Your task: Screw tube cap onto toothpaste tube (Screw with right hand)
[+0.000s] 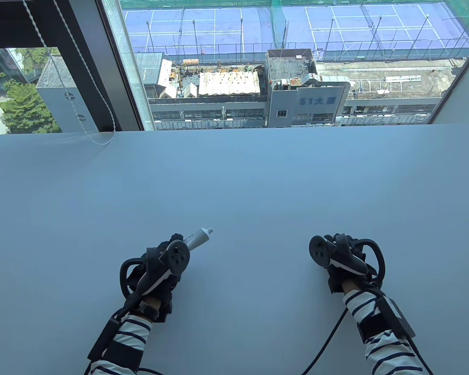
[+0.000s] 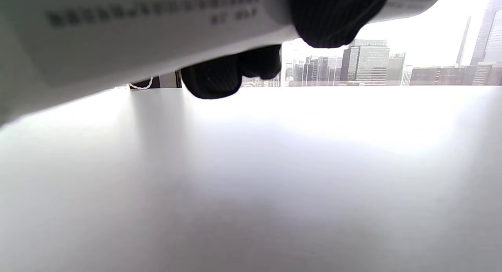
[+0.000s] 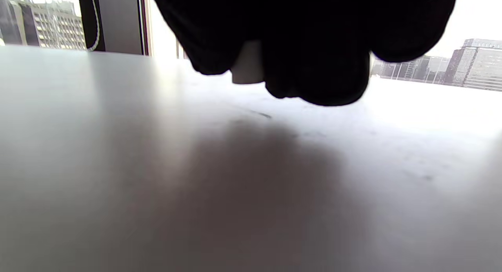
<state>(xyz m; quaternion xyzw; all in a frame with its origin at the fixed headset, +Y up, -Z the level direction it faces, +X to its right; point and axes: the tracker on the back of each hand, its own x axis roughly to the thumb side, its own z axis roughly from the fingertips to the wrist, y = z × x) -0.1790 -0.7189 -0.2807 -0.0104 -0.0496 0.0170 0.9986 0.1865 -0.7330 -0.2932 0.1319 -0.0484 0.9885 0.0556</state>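
Observation:
My left hand [image 1: 168, 259] grips a white toothpaste tube [image 1: 197, 237] near the table's front left. The bare threaded nozzle points up and to the right, with no cap on it. In the left wrist view the tube [image 2: 137, 32] runs across the top with my gloved fingers [image 2: 333, 17] wrapped around it, held above the table. My right hand [image 1: 338, 254] is at the front right, about a hand's width from the tube. In the right wrist view its fingers [image 3: 313, 48] close around a small white cap [image 3: 247, 66], just above the table.
The white table [image 1: 234, 187] runs back to a large window. A blind cord [image 1: 97, 136] hangs onto the far left edge of the table. Cables trail from both wrists at the bottom edge.

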